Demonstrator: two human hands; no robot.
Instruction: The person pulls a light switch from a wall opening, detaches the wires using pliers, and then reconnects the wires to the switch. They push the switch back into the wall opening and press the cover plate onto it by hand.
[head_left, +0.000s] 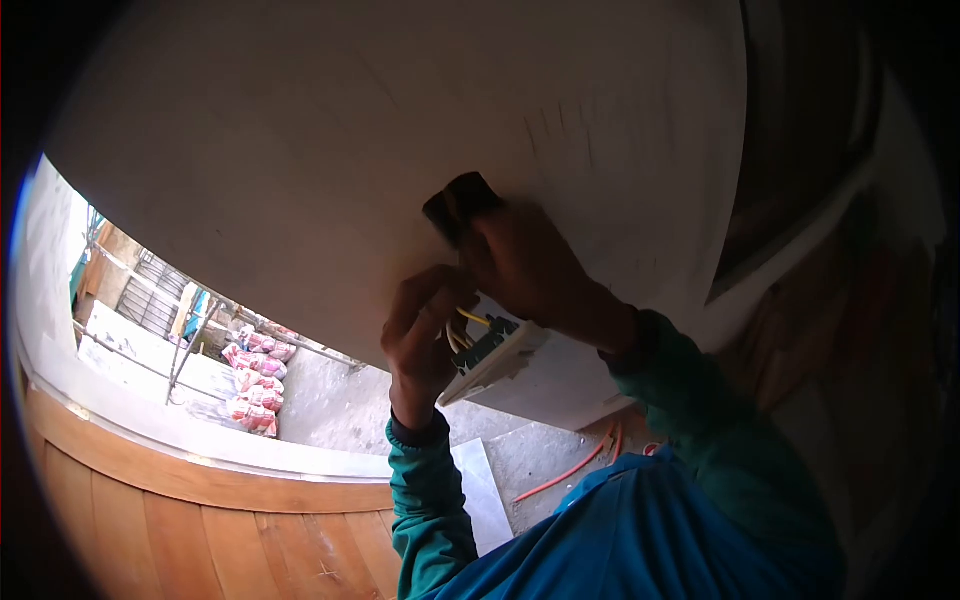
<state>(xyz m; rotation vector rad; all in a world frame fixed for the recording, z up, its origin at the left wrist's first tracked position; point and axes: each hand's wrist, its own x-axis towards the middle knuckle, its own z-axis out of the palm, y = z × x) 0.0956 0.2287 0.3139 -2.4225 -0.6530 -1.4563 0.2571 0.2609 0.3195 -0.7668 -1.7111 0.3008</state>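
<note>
My right hand (pixel 530 262) is closed around a black object that looks like a roll of electrical tape (pixel 463 203), close to the pale wall panel (pixel 300 150). Just below it, my left hand (pixel 418 325) has its fingers bent together around electrical wires (pixel 473 317), some yellow and some whitish. Where these fingertips grip is partly hidden and dark. Between my wrists a white switch or socket plate (pixel 497 366) hangs tilted, its dark module backs (pixel 487 342) facing up and the wires running from them.
Wooden planks (pixel 230 550) curve along the lower left beside a white sill (pixel 200 450). Beyond the opening lie several red-and-white sacks (pixel 258 385) and metal poles (pixel 190 345). A red hose or cable (pixel 565 475) runs over the grey floor. A dark framed opening stands at right.
</note>
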